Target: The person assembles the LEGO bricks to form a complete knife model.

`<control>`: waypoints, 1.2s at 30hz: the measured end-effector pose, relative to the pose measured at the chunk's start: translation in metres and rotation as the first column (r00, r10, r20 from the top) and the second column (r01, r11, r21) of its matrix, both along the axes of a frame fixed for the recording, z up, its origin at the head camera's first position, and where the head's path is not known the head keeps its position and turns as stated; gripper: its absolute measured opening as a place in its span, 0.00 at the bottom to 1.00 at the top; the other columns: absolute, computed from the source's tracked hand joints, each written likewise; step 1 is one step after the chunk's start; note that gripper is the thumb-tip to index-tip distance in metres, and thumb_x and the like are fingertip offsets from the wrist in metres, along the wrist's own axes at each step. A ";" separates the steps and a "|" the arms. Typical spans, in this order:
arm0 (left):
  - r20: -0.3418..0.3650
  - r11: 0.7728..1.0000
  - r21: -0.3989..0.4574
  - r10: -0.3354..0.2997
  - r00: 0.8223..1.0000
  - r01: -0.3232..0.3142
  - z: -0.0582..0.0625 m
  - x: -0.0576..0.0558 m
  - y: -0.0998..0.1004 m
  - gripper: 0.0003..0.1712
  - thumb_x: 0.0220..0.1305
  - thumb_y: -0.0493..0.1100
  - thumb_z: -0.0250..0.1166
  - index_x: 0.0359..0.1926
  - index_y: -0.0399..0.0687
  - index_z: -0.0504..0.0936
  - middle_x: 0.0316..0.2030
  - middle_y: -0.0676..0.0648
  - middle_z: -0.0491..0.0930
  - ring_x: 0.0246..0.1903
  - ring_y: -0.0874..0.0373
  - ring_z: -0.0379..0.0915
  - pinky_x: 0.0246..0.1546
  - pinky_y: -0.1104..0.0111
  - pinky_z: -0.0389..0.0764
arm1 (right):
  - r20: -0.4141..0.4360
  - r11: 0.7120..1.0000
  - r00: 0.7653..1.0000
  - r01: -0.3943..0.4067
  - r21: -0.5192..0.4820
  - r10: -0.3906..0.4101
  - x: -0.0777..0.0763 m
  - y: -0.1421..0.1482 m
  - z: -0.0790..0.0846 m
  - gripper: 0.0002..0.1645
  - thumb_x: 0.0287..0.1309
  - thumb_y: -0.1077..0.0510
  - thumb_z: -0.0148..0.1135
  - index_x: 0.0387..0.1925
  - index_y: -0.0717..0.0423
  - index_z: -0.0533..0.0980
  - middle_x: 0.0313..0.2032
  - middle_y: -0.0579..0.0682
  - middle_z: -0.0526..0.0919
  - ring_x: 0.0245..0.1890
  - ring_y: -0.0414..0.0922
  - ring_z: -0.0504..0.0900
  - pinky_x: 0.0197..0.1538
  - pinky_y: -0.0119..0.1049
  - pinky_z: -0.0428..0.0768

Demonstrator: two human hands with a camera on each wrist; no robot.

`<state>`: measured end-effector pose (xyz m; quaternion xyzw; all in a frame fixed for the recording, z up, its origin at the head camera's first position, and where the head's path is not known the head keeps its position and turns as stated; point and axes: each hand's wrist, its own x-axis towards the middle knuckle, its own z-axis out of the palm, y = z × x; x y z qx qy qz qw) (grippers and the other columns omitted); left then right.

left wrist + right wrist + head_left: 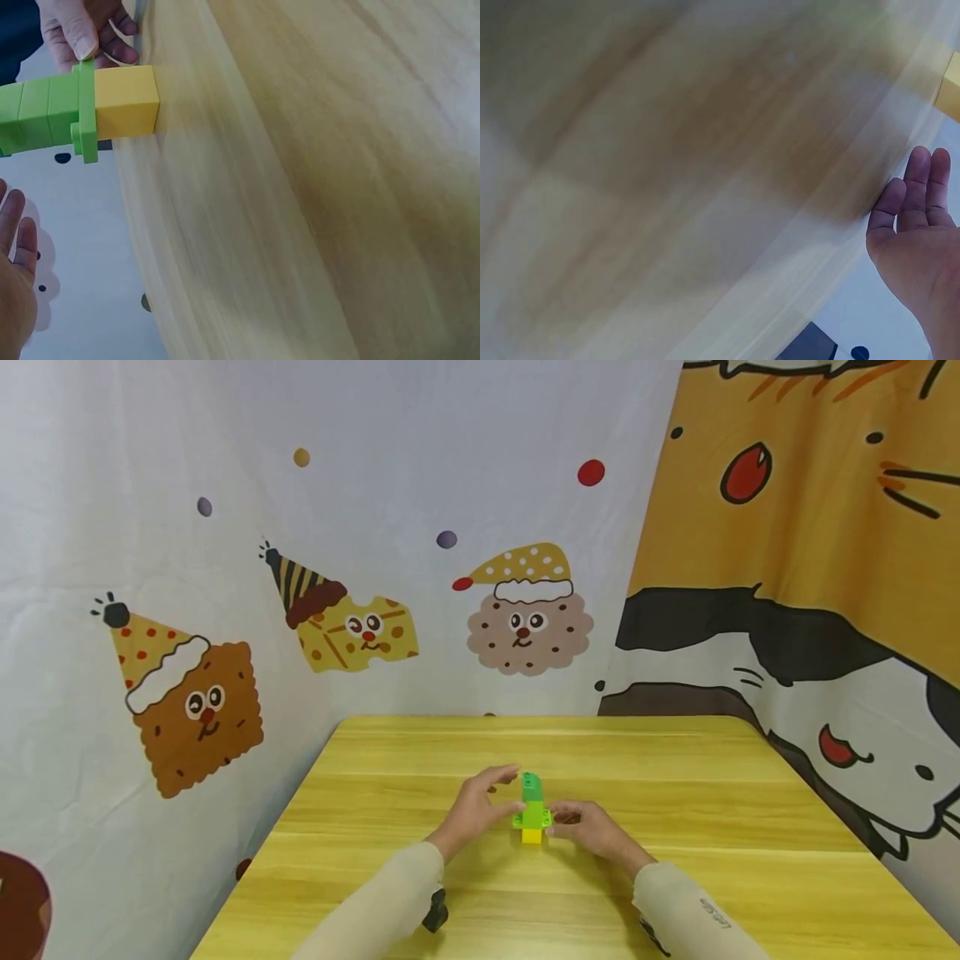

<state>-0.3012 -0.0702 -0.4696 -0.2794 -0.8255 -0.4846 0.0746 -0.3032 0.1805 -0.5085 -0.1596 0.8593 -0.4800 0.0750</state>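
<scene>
A small tower of toy building bricks stands upright on the table. Its base is a yellow brick. Across that lies a light green plate whose studded ends stick out on both sides. Light green bricks rise above it, topped by a darker green brick. My left hand is beside the tower's left side, fingers spread and relaxed around bare air. On the other side, my right hand has its thumb tip at the plate's right end, with its other fingers loosely bent and partly hidden.
The wood-grain table reaches back to a white cloth printed with cartoon snacks. To the right hangs a cloth with large cartoon animals. Dark wrist devices sit at the cuffs of both sleeves.
</scene>
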 end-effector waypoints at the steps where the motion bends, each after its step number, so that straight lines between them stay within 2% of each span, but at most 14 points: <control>1: -0.014 1.000 -0.006 -0.006 1.000 0.006 0.000 0.000 0.000 0.33 0.62 0.47 0.71 0.68 0.54 0.73 0.61 0.50 0.76 0.59 0.52 0.72 0.57 0.48 0.72 | -0.001 1.000 1.000 -0.001 0.002 0.001 0.000 0.000 0.000 0.21 0.60 0.48 0.70 0.53 0.50 0.82 0.47 0.50 0.82 0.49 0.49 0.78 0.49 0.48 0.78; 4: -0.027 1.000 -0.020 -0.025 0.999 0.024 -0.001 0.001 0.002 0.34 0.62 0.46 0.71 0.68 0.57 0.73 0.62 0.53 0.75 0.59 0.52 0.72 0.57 0.47 0.72 | 0.000 1.000 1.000 0.001 0.005 -0.001 0.000 0.000 0.000 0.23 0.60 0.48 0.70 0.54 0.51 0.81 0.47 0.50 0.82 0.48 0.49 0.78 0.48 0.47 0.79; 7: -0.009 0.999 -0.021 -0.039 0.999 0.039 -0.002 0.002 0.004 0.35 0.62 0.44 0.71 0.69 0.59 0.72 0.62 0.55 0.75 0.59 0.52 0.72 0.58 0.46 0.71 | -0.001 1.000 1.000 0.002 0.007 -0.002 -0.001 0.001 -0.001 0.24 0.60 0.47 0.70 0.54 0.52 0.81 0.47 0.51 0.82 0.48 0.49 0.78 0.48 0.48 0.79; 13: 0.013 0.999 -0.013 -0.033 0.999 0.033 -0.004 0.000 0.008 0.37 0.61 0.41 0.71 0.71 0.56 0.70 0.57 0.53 0.79 0.57 0.47 0.75 0.58 0.47 0.71 | 0.005 1.000 1.000 0.013 -0.001 -0.013 -0.002 0.001 -0.002 0.25 0.60 0.47 0.70 0.56 0.53 0.81 0.48 0.51 0.82 0.49 0.49 0.78 0.51 0.49 0.78; 21: 0.030 1.000 -0.012 0.014 0.999 -0.014 -0.002 -0.005 0.013 0.37 0.62 0.39 0.71 0.70 0.61 0.70 0.51 0.54 0.82 0.52 0.56 0.78 0.56 0.51 0.74 | 0.009 1.000 1.000 0.012 -0.012 -0.012 -0.003 0.001 -0.001 0.24 0.61 0.48 0.69 0.56 0.52 0.81 0.49 0.50 0.82 0.50 0.49 0.78 0.53 0.51 0.77; 26: 0.047 1.000 -0.006 0.031 0.998 -0.030 0.000 -0.009 0.015 0.36 0.62 0.37 0.71 0.69 0.60 0.71 0.49 0.54 0.83 0.51 0.52 0.78 0.56 0.54 0.74 | -0.041 1.000 0.999 0.023 0.017 -0.022 -0.004 0.000 -0.001 0.24 0.59 0.49 0.71 0.56 0.52 0.81 0.47 0.50 0.82 0.49 0.49 0.79 0.51 0.49 0.79; 29: 0.094 0.999 0.030 0.029 0.995 -0.032 0.002 -0.013 0.015 0.36 0.62 0.37 0.70 0.69 0.60 0.71 0.48 0.54 0.83 0.51 0.51 0.78 0.56 0.54 0.73 | -0.082 0.998 0.995 0.050 0.034 -0.047 -0.005 -0.001 -0.001 0.25 0.58 0.49 0.72 0.56 0.52 0.81 0.46 0.50 0.83 0.47 0.48 0.79 0.47 0.46 0.80; 32: 0.140 0.998 0.054 0.032 0.990 -0.040 0.003 -0.017 0.014 0.35 0.63 0.38 0.70 0.70 0.61 0.71 0.47 0.54 0.82 0.50 0.53 0.78 0.57 0.53 0.72 | -0.125 0.995 0.989 0.086 0.053 -0.079 -0.007 -0.003 -0.002 0.27 0.56 0.49 0.73 0.57 0.53 0.81 0.44 0.49 0.83 0.44 0.46 0.79 0.44 0.43 0.81; 36: 0.183 0.998 0.043 0.039 0.982 -0.048 0.005 -0.022 0.013 0.35 0.65 0.40 0.69 0.71 0.62 0.70 0.48 0.55 0.82 0.51 0.55 0.76 0.56 0.54 0.72 | -0.170 0.991 0.980 0.117 0.071 -0.104 -0.008 -0.005 -0.001 0.27 0.56 0.50 0.73 0.57 0.51 0.81 0.43 0.48 0.82 0.41 0.44 0.79 0.41 0.41 0.80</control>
